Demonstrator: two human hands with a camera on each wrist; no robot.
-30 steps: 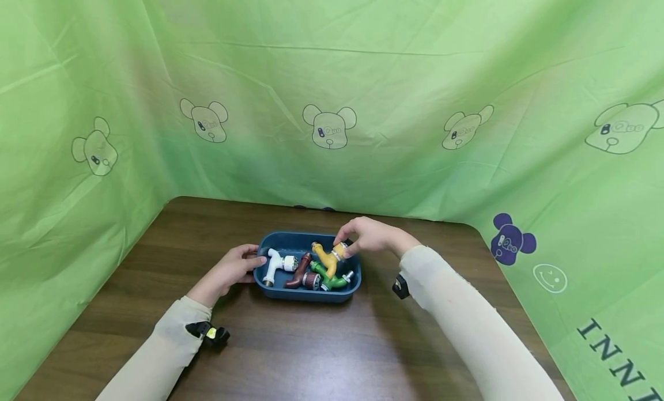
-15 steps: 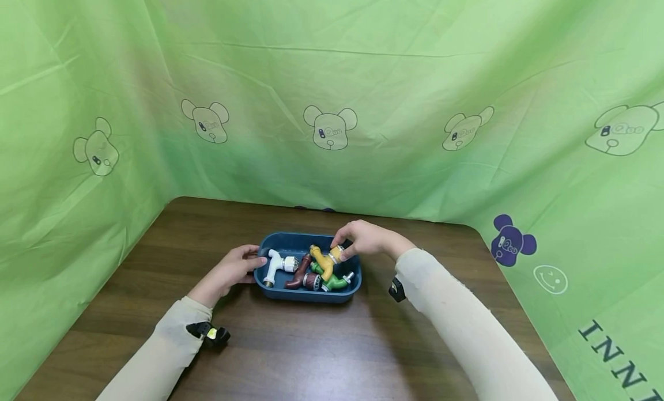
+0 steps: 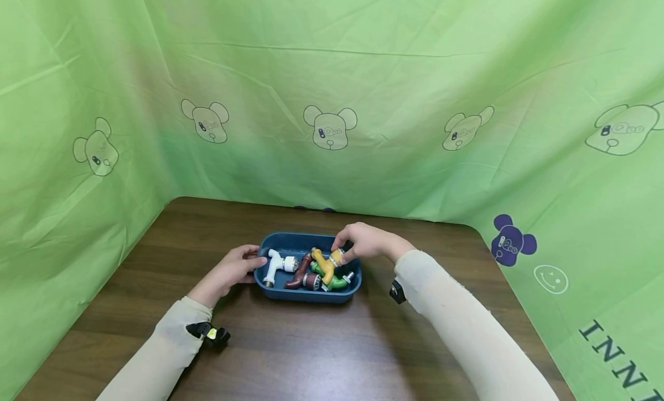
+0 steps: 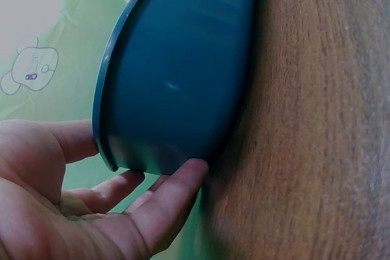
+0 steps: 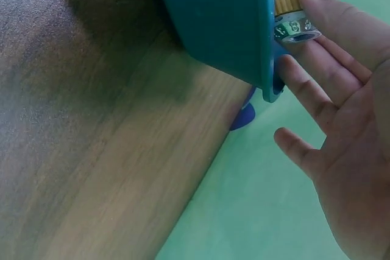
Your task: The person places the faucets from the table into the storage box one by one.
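Observation:
A blue plastic tub [image 3: 308,296] stands on the table with several plastic taps inside. My left hand [image 3: 234,268] holds its left end, thumb at the rim and fingers against the outer wall, as the left wrist view shows. Over the tub's right end, my right hand [image 3: 365,241] pinches the ribbed knob of a yellow tap [image 3: 325,265]. This tap lies across a green tap [image 3: 338,283], partly covering it. To its left is a brown-red tap [image 3: 297,277], and a white tap [image 3: 276,265] lies nearest my left hand.
The brown wooden table [image 3: 311,349] extends around the tub. A green printed cloth [image 3: 332,176] hangs behind the table and along both sides. Black wrist cameras sit on both sleeves.
The yellow tap has shifted slightly left and down within the tub, with my right hand still pinching its knob. My left hand and the tub have stayed in place.

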